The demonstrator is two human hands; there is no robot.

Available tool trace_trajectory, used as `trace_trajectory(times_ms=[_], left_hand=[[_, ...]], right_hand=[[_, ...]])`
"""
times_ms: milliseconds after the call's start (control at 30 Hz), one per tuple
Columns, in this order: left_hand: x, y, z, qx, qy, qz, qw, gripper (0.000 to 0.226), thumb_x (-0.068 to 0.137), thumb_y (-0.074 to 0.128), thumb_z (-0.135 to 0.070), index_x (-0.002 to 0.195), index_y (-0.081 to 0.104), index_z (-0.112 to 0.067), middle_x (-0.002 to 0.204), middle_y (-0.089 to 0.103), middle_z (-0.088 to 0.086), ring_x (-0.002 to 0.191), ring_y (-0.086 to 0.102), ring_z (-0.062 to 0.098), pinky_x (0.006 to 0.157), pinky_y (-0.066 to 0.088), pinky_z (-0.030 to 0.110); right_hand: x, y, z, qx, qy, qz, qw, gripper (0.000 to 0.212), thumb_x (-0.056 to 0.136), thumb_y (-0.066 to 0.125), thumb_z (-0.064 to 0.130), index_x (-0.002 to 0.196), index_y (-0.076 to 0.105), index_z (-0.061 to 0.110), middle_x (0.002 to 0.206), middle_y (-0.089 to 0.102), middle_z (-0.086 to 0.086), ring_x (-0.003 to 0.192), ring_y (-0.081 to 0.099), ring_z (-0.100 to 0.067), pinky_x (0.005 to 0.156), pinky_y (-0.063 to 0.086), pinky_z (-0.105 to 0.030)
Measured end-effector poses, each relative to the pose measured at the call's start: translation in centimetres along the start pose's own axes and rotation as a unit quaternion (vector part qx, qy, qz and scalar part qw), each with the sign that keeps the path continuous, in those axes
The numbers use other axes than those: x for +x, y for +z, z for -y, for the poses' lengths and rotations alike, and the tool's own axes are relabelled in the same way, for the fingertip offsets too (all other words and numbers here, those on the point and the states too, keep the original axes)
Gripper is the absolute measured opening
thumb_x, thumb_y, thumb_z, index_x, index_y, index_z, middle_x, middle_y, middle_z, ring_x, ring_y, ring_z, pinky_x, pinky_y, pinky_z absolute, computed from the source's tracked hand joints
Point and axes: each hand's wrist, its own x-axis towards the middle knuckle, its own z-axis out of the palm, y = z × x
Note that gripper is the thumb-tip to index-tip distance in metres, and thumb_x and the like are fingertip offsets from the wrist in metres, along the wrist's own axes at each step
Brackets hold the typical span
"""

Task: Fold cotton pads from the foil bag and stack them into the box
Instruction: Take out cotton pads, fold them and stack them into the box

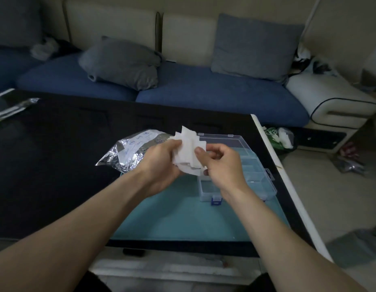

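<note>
Premises: a domestic living room. Evidence: an upholstered sofa with blue seat cushions and cream backrests runs along the far side, carrying two grey throw pillows, one slumped, one upright. A low black coffee table with a white edge stands directly in front of it, with a teal mat laid on its top. The floor is pale and tiled. Loose household clutter lies on the floor to the right, including what appears to be a green plastic bag; the lighting is dim and the contents cannot be determined.
</note>
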Motion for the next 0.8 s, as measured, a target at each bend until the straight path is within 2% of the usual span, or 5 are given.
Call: trace_trajectory(times_ms=[267, 367, 533, 667, 800], left_hand=[[0.0, -1.5, -0.1, 0.141, 0.072, -0.054, 0.986, 0.013, 0.095, 0.061, -0.012, 0.103, 0.065, -0.003, 0.100, 0.068, 0.021, 0.089, 0.065, 0.034, 0.089, 0.049, 0.061], [0.1, -1.4, 0.1, 0.127, 0.099, -0.077, 0.984, 0.022, 0.090, 0.065, -0.011, 0.109, 0.064, 0.001, 0.101, 0.070, 0.021, 0.087, 0.067, 0.032, 0.078, 0.057, 0.048], [0.2, -1.3, 0.0, 0.117, 0.073, -0.093, 0.986, 0.023, 0.089, 0.069, -0.012, 0.111, 0.067, -0.005, 0.100, 0.073, 0.016, 0.086, 0.069, 0.032, 0.086, 0.050, 0.063], [0.0, -1.3, -0.3, 0.102, 0.072, -0.065, 0.990, 0.028, 0.088, 0.064, -0.003, 0.116, 0.064, -0.003, 0.093, 0.071, 0.013, 0.078, 0.070, 0.026, 0.067, 0.059, 0.046], [-0.2, -1.4, -0.4, 0.121, 0.062, -0.038, 0.990, 0.040, 0.079, 0.073, -0.007, 0.119, 0.064, -0.003, 0.098, 0.073, 0.013, 0.088, 0.069, 0.031, 0.086, 0.052, 0.060]], right_hand=[[-0.6, -1.1, 1.5, 0.027, 0.016, 0.039, 0.999, 0.031, 0.081, 0.083, 0.025, 0.098, 0.062, 0.009, 0.091, 0.066, -0.007, 0.070, 0.068, -0.014, 0.062, 0.061, -0.031], [-0.9, -1.3, 1.8, 0.013, 0.039, 0.098, 0.994, 0.034, 0.081, 0.084, 0.021, 0.101, 0.062, 0.005, 0.086, 0.072, -0.012, 0.063, 0.070, -0.018, 0.062, 0.063, -0.035], [-0.9, -1.6, 2.0, 0.069, 0.077, 0.108, 0.989, 0.028, 0.079, 0.083, 0.009, 0.102, 0.067, 0.005, 0.092, 0.077, -0.010, 0.072, 0.073, -0.019, 0.066, 0.063, -0.031], [-0.5, -2.1, 2.0, 0.059, 0.056, 0.094, 0.992, 0.016, 0.079, 0.081, 0.006, 0.089, 0.070, 0.009, 0.091, 0.075, -0.008, 0.085, 0.073, -0.022, 0.074, 0.063, -0.036], [-0.6, -2.3, 2.1, 0.065, 0.067, 0.100, 0.991, 0.019, 0.080, 0.081, 0.005, 0.093, 0.068, 0.009, 0.091, 0.076, -0.008, 0.075, 0.073, -0.016, 0.062, 0.059, -0.029]])
